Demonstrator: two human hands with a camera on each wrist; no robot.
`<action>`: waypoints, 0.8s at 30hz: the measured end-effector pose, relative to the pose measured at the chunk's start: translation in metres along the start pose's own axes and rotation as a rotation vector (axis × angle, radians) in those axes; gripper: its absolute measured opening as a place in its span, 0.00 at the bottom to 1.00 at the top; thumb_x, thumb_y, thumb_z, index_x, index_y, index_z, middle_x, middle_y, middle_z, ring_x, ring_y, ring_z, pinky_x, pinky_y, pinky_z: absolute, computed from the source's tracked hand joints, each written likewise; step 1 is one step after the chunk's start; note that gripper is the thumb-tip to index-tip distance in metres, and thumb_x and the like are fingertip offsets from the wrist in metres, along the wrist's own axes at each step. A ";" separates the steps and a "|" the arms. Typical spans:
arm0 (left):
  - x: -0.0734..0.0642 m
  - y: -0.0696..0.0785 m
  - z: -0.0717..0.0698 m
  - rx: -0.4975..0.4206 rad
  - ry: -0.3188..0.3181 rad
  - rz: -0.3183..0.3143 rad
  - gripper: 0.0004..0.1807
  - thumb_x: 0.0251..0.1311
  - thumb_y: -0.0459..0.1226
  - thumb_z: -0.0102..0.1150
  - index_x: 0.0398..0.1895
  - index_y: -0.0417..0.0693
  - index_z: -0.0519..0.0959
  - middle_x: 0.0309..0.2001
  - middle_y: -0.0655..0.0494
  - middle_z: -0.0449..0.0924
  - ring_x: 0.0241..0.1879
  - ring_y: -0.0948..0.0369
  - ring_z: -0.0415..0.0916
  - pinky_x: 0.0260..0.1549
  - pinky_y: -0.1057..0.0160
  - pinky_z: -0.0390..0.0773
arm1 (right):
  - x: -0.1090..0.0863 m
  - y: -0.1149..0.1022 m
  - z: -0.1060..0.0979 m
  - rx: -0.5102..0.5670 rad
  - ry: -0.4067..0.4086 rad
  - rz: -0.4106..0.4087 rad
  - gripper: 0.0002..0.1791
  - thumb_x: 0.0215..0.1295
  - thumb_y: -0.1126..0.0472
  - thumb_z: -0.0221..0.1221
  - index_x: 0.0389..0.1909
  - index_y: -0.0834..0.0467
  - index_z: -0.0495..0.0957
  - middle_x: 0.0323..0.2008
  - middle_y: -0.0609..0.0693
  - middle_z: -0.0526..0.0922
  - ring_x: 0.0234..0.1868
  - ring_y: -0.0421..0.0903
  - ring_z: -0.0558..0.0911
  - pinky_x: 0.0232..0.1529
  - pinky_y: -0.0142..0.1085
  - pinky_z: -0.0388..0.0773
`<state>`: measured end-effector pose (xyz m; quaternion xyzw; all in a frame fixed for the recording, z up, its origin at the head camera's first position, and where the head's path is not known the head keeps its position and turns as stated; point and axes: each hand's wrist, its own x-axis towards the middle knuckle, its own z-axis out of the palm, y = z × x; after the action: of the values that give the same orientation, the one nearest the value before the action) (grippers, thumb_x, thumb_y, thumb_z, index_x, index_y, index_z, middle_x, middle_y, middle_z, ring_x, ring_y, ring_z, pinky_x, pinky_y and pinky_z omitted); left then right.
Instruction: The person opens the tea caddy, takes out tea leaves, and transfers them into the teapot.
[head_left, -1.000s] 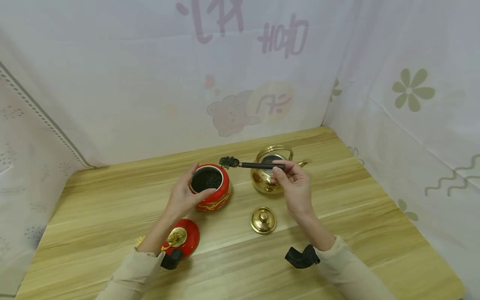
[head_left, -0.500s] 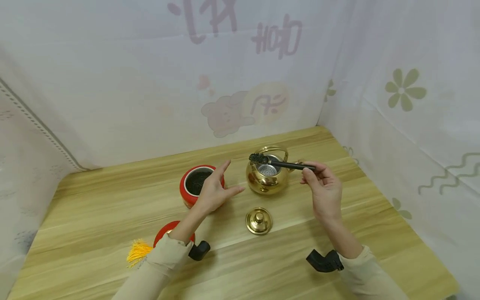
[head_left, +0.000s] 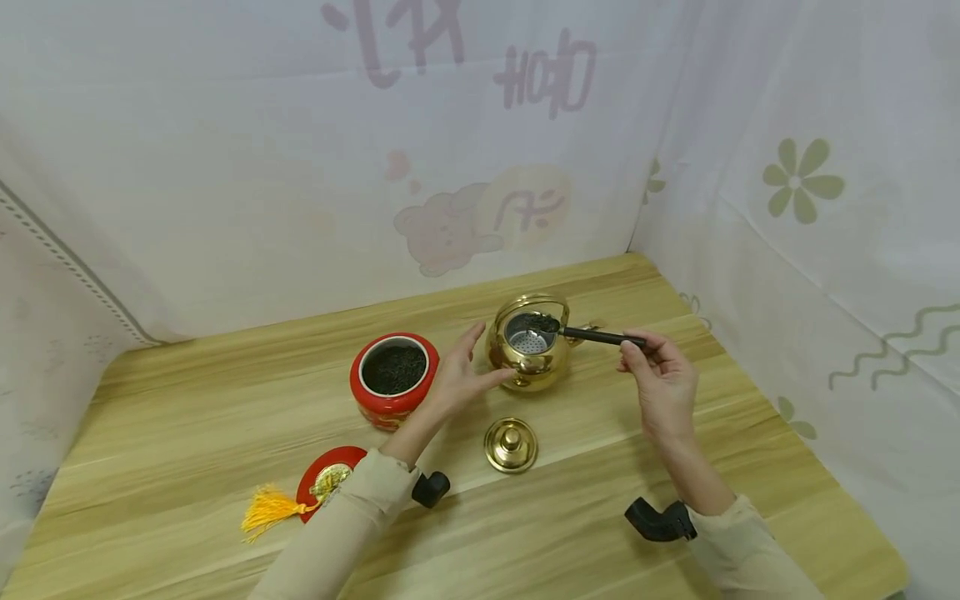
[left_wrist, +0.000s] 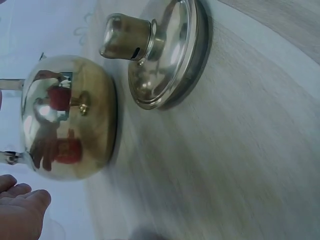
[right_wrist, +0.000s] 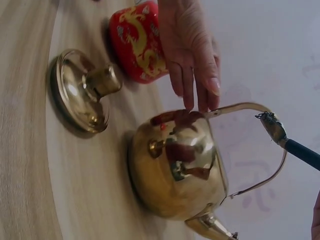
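Note:
My right hand [head_left: 667, 383] pinches the dark handle of a tea scoop [head_left: 600, 335] heaped with dark tea leaves. In the head view the scoop's loaded end lies over the mouth of a gold teapot [head_left: 536, 367], where a perforated strainer [head_left: 527, 342] shows. Fingers spread, my left hand [head_left: 461, 379] is at the teapot's left side; whether it touches the pot I cannot tell. The right wrist view shows the scoop [right_wrist: 272, 127] held above the pot's opening, near its arched handle. To the left stands a red jar [head_left: 367, 396] with tea leaves inside.
A gold teapot lid [head_left: 512, 445], knob up, lies in front of the teapot. The jar's red lid [head_left: 315, 477] with a yellow tassel [head_left: 267, 510] is at front left, partly behind my left sleeve. White printed curtains [head_left: 300, 208] stand behind the wooden table [head_left: 187, 400].
The loaded scoop has gone right in my right hand, from beside the jar to over the teapot. My left hand has let go of the jar and moved right to the pot.

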<state>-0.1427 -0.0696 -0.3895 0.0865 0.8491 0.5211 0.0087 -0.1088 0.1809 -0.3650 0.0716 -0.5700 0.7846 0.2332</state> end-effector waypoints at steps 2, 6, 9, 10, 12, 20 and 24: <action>0.002 -0.001 0.003 -0.007 -0.004 -0.001 0.50 0.47 0.41 0.73 0.71 0.40 0.56 0.71 0.44 0.55 0.69 0.48 0.55 0.64 0.51 0.62 | 0.001 0.003 -0.001 -0.024 0.008 0.005 0.12 0.57 0.74 0.60 0.39 0.80 0.74 0.27 0.51 0.80 0.24 0.41 0.78 0.28 0.26 0.79; 0.007 -0.003 0.009 0.002 -0.007 0.002 0.50 0.47 0.42 0.73 0.71 0.40 0.56 0.72 0.44 0.54 0.70 0.50 0.52 0.67 0.52 0.57 | 0.003 0.009 -0.002 -0.066 0.012 0.010 0.15 0.57 0.73 0.61 0.40 0.82 0.72 0.27 0.51 0.79 0.24 0.40 0.78 0.28 0.26 0.79; 0.009 -0.004 0.012 0.016 -0.007 0.005 0.50 0.47 0.44 0.72 0.71 0.42 0.56 0.72 0.45 0.53 0.71 0.51 0.51 0.68 0.53 0.54 | 0.004 0.013 -0.003 -0.102 0.008 0.017 0.15 0.58 0.73 0.61 0.40 0.82 0.73 0.27 0.50 0.79 0.24 0.39 0.78 0.28 0.26 0.79; 0.010 -0.004 0.012 0.017 -0.005 0.014 0.50 0.47 0.43 0.72 0.71 0.42 0.56 0.72 0.44 0.53 0.71 0.51 0.51 0.69 0.53 0.54 | 0.004 0.014 -0.003 -0.113 0.008 0.022 0.14 0.58 0.73 0.60 0.40 0.81 0.73 0.27 0.50 0.80 0.24 0.40 0.78 0.28 0.26 0.79; 0.011 -0.005 0.013 0.019 -0.003 0.019 0.50 0.47 0.43 0.72 0.71 0.41 0.55 0.72 0.43 0.53 0.71 0.50 0.51 0.69 0.53 0.53 | 0.005 0.016 -0.002 -0.138 0.004 0.032 0.13 0.58 0.74 0.60 0.40 0.80 0.74 0.27 0.48 0.80 0.24 0.39 0.78 0.28 0.26 0.79; 0.016 -0.006 0.016 0.033 0.000 0.028 0.51 0.47 0.42 0.72 0.72 0.41 0.54 0.72 0.43 0.52 0.71 0.50 0.50 0.69 0.53 0.52 | 0.009 0.016 0.004 -0.205 -0.029 0.058 0.12 0.58 0.74 0.60 0.41 0.78 0.75 0.26 0.47 0.80 0.24 0.37 0.78 0.28 0.25 0.79; 0.018 -0.009 0.018 0.046 0.007 0.034 0.50 0.48 0.42 0.72 0.72 0.41 0.54 0.72 0.43 0.53 0.71 0.50 0.50 0.69 0.52 0.53 | 0.013 0.023 0.003 -0.234 -0.043 0.049 0.12 0.57 0.72 0.62 0.40 0.77 0.76 0.27 0.49 0.81 0.24 0.37 0.79 0.28 0.27 0.80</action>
<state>-0.1594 -0.0555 -0.4044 0.0995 0.8594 0.5016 -0.0050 -0.1308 0.1762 -0.3791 0.0469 -0.6641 0.7165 0.2083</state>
